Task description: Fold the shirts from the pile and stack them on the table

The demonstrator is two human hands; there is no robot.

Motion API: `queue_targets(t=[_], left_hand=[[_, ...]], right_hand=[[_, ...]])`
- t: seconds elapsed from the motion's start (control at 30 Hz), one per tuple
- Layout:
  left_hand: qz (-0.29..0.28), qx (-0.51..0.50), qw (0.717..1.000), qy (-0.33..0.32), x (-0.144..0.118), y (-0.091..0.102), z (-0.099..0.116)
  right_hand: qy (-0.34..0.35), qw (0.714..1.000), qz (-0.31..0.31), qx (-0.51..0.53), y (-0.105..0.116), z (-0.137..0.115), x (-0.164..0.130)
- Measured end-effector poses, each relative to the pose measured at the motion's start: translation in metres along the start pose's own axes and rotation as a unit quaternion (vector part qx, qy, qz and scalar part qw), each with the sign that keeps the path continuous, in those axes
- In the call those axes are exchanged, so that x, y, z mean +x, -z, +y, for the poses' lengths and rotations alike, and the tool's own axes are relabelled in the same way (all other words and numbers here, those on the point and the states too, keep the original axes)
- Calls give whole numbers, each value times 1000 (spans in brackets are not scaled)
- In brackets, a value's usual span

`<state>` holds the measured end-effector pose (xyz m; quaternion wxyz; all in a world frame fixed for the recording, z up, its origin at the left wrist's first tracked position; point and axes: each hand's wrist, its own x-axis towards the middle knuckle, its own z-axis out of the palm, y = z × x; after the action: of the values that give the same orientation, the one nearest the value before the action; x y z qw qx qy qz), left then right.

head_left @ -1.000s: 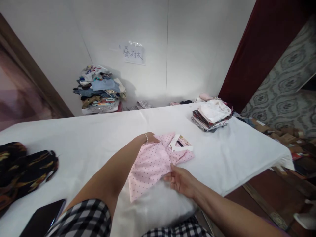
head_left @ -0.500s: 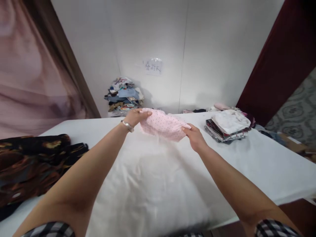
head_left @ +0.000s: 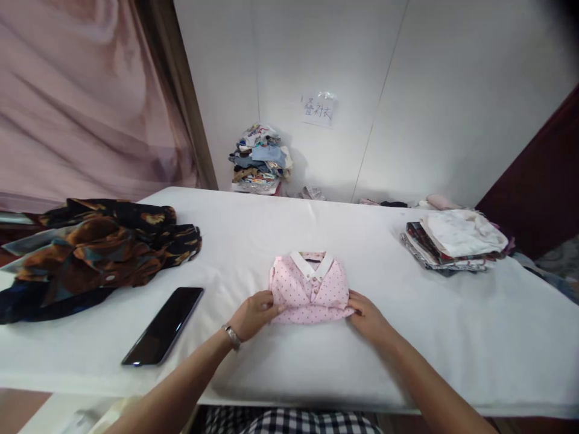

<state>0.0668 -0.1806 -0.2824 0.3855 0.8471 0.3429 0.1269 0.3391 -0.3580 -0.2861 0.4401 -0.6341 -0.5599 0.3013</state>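
Gripping the folded pink shirt (head_left: 310, 289) at mid-table (head_left: 253, 241), our left hand (head_left: 254, 313) pinches its left edge, our right hand (head_left: 368, 314) its right; collar points away, phone (head_left: 163, 325) left of it.

A dark phone (head_left: 163, 325), a dark patterned garment (head_left: 90, 247) and a folded stack (head_left: 455, 239) lie on the white table (head_left: 497, 325).

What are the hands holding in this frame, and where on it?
The folded pink shirt, lying on the table: left hand at its lower left edge, right hand at its lower right corner.
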Motion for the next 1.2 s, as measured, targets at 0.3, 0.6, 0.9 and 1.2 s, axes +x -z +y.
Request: queue_targets(t=[0.3,0.6,0.9,1.2], left_hand=[[110,-37,977,179,37,-4,30],[109,5,976,187,19,-20,30],[143,155,974,88,19,-5,36],[42,246,967,-50,61,-52,37]], right_hand=[[-202,963,139,114,0,-6,36],[-181,974,129,-53,-12,9,17],[-30,956,167,-241,-8,-15,27],[-27,947,-51,-315,-44,-11,80]])
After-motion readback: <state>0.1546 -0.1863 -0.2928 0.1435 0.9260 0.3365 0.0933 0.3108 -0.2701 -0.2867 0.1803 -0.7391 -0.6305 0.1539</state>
